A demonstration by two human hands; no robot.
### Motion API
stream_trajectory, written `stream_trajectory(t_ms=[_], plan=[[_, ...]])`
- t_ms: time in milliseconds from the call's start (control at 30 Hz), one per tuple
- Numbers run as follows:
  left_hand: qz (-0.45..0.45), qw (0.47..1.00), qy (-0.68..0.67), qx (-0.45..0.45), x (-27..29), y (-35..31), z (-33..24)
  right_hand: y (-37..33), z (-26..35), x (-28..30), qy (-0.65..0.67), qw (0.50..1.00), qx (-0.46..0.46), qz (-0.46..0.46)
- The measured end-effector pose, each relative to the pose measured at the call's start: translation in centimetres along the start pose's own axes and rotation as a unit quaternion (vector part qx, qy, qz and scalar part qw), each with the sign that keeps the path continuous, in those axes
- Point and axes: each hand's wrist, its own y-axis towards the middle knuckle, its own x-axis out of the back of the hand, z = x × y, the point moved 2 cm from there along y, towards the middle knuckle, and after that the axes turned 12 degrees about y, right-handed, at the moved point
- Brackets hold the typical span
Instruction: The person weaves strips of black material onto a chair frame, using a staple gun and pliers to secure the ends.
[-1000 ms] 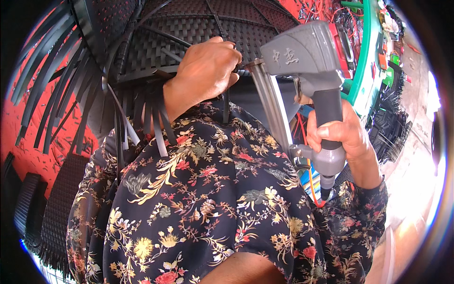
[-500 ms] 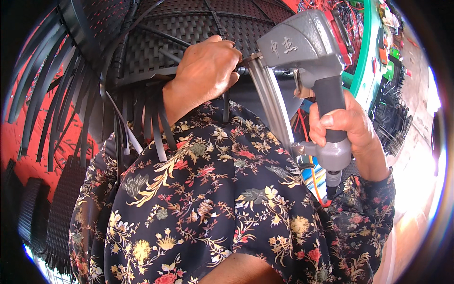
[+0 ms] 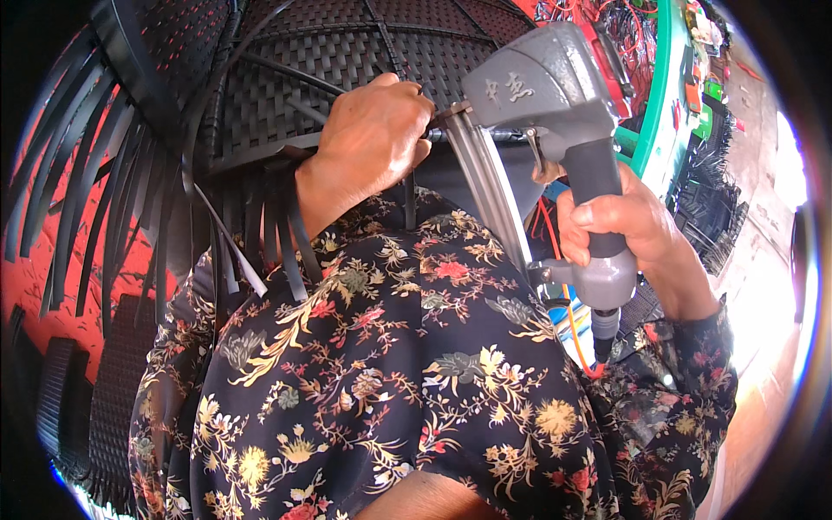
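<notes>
My left hand (image 3: 364, 143) is closed at the near edge of a black woven rattan panel (image 3: 295, 87), its fingertips partly hidden. A flat black plastic strip (image 3: 410, 204) hangs straight down beneath those fingers and seems to be pinched in them. My right hand (image 3: 620, 217) wraps round the dark grip of a grey air nail gun (image 3: 542, 82). The gun's nose, at the top of its slanted metal magazine (image 3: 490, 182), points at the panel edge just right of my left hand. An orange hose (image 3: 576, 342) shows near the gun's lower end.
Many loose black strips (image 3: 74, 191) dangle from the woven work at the left, over a red floor (image 3: 65, 282) scattered with offcuts. Woven pieces (image 3: 121, 390) stand at lower left. A green frame (image 3: 663, 95) and a pile of black strips (image 3: 706, 165) lie to the right.
The panel, gun and both hands sit slightly further left in the picture, much as the background does. Both hands keep their holds, and the gun's nose stays beside my left hand.
</notes>
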Motion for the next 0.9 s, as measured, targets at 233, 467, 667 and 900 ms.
stream_trajectory(t_ms=[233,467,667,900], plan=[[0.003,1.000,-0.023,-0.001,-0.3,0.6,0.5,-0.5,-0.4,0.9,0.042,0.997,0.059,-0.003],[0.014,0.998,-0.060,0.008,-1.2,0.8,1.7,-6.8,-3.2,9.2,0.096,0.943,0.248,-0.202],[0.014,0.996,-0.092,0.011,-1.5,1.0,2.8,-13.9,-7.8,24.5,-0.042,0.852,0.205,-0.480],[0.030,0.991,-0.128,0.004,-2.0,1.2,3.7,-18.5,-18.3,41.5,-0.432,0.552,-0.016,-0.713]])
